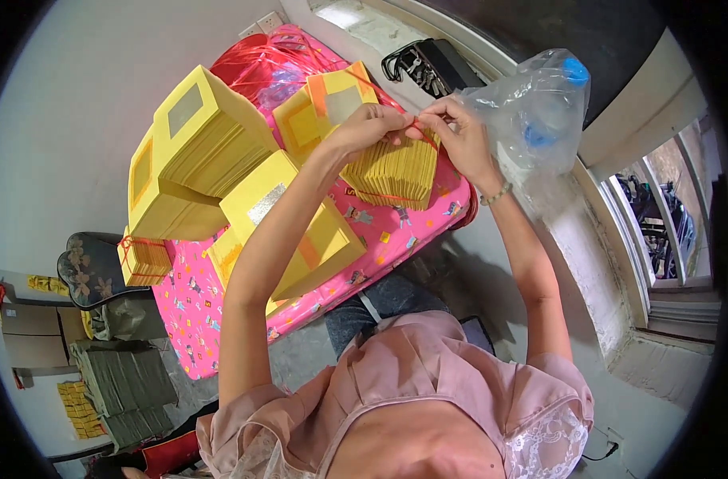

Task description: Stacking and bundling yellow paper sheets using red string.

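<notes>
A thick stack of yellow paper sheets (392, 172) stands on its edge at the table's right end. Red plastic string (418, 124) runs around it and crosses over its top. My left hand (372, 128) is closed at the stack's upper edge, its fingertips pinching the string. Close beside it, my right hand (462, 140) pinches the same string between thumb and fingers. The fingertips nearly meet where the string crosses; whether there is a knot is too small to tell. My left forearm partly covers another yellow paper stack (332, 247) in front of me.
Tall yellow paper piles (212, 136) rise at the left of the pink patterned tablecloth (192, 319). A small tied bundle (144, 261) sits at the left edge. Loose red string (252, 64) lies at the back. A clear plastic bag (531, 112) and a black case (439, 68) rest on the sill.
</notes>
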A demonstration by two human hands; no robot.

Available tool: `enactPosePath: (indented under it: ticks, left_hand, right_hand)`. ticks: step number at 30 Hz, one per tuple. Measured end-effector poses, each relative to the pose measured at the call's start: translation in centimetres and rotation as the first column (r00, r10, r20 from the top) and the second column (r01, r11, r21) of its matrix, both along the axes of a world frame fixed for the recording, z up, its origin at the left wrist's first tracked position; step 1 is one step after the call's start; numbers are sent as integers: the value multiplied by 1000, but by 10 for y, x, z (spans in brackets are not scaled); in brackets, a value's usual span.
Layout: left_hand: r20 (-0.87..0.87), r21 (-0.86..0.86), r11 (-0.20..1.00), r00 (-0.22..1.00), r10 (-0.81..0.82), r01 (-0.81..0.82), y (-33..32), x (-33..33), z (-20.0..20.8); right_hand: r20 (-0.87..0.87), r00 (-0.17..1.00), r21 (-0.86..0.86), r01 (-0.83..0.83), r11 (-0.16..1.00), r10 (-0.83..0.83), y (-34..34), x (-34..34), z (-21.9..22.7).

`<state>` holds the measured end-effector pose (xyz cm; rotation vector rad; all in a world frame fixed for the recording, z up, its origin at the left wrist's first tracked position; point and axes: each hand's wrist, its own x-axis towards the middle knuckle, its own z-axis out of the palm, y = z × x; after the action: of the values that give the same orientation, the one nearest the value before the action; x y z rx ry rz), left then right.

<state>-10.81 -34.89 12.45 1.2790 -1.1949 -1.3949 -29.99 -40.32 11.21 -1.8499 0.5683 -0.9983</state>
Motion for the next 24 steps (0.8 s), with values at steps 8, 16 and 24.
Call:
enactPosePath:
  ticks: [8, 16, 24]
  left_hand:
    - [-31, 8, 996, 995, -89, 90, 9, 13, 1]
    - [660, -524, 833, 702, 268, 174, 26, -4, 3]
    - [599, -776, 565, 603, 526, 278, 30, -4, -16]
  right_hand:
    - [-59, 997, -335, -58, 940, 40, 25, -9, 4]
    - [-57, 995, 10, -82, 997, 82, -15, -2, -22]
    - [-203, 941, -38, -283, 958, 270, -27, 12, -13]
